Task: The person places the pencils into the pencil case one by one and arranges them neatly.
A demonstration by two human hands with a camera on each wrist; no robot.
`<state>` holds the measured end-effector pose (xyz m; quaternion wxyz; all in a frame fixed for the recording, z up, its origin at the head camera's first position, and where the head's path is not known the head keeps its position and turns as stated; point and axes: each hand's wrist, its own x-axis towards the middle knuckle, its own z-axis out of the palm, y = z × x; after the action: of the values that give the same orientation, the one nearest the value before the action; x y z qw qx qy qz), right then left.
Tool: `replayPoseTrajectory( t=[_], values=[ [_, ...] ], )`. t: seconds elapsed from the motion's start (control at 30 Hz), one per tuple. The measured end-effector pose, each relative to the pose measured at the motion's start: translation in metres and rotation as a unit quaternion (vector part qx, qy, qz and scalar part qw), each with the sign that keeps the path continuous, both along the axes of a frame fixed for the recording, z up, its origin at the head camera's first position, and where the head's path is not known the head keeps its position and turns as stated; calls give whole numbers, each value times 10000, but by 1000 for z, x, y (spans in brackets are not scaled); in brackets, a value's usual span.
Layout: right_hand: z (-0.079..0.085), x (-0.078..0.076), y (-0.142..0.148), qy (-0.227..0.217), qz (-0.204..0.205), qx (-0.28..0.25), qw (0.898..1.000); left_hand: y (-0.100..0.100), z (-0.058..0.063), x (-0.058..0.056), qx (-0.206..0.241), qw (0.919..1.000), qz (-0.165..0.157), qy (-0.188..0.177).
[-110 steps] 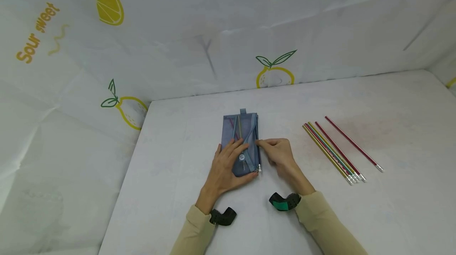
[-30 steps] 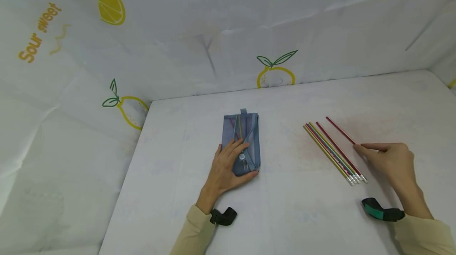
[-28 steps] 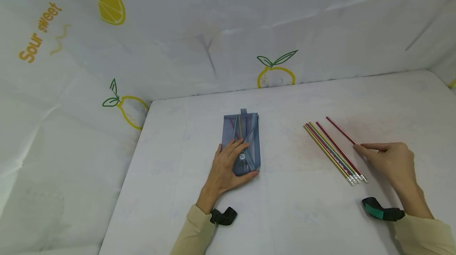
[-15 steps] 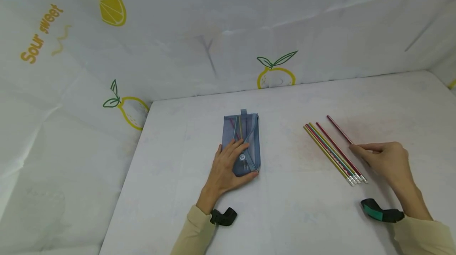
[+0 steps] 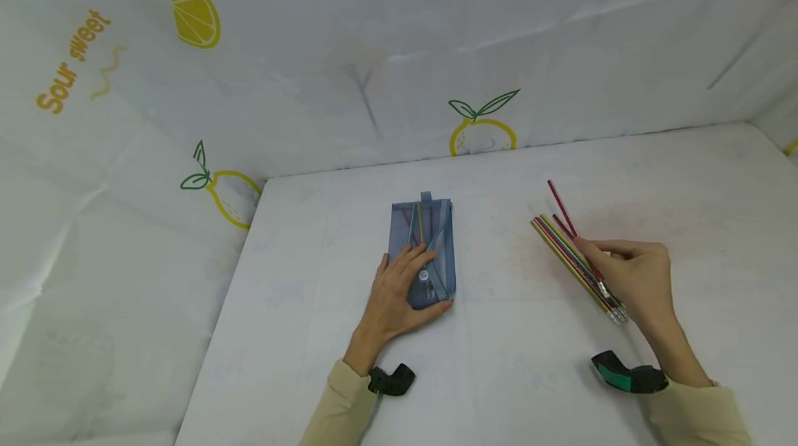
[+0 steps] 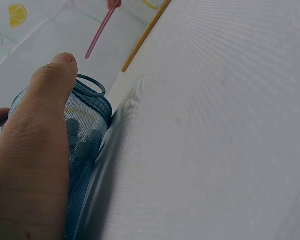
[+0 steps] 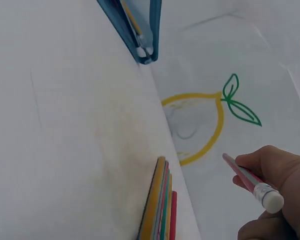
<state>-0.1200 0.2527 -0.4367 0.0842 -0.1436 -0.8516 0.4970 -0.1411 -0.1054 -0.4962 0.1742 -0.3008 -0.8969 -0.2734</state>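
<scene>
My left hand [image 5: 395, 290] rests with its fingers spread on a blue mesh pencil case [image 5: 441, 252]. A few pencils show through the mesh, and the zip runs along the case's right side. Between thumb and fingers my right hand [image 5: 636, 276] pinches a red pencil [image 5: 561, 205], its white eraser end toward me in the right wrist view. That pencil is raised above the table, over a row of several pencils [image 5: 564, 252] in yellow, red and green. The hand covers part of the row's right side.
The white tabletop [image 5: 499, 363] meets a pale backdrop [image 5: 312, 86] printed with lemons along its far edge. Each wrist carries a black camera mount, the left one [image 5: 393, 380] close to the table in front of the pencil case.
My right hand went from the case to the separate red pencil, pinched it, and has now lifted it leftward over the row. My left hand stays on the pencil case.
</scene>
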Motion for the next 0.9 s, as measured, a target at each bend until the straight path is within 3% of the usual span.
replayPoseTrajectory(
  t=[0.2, 0.47, 0.9],
  values=[
    [1, -3, -28, 72, 143, -311, 9994, 0, -1, 0, 7, 10000, 7, -30],
    [-1, -6, -63, -194, 438, -295, 9984, 0, 0, 0, 19, 10000, 0, -22],
    [-10, -7, -103, -171, 829, -399, 9956, 0, 0, -1, -6, 10000, 23, 17]
  ],
)
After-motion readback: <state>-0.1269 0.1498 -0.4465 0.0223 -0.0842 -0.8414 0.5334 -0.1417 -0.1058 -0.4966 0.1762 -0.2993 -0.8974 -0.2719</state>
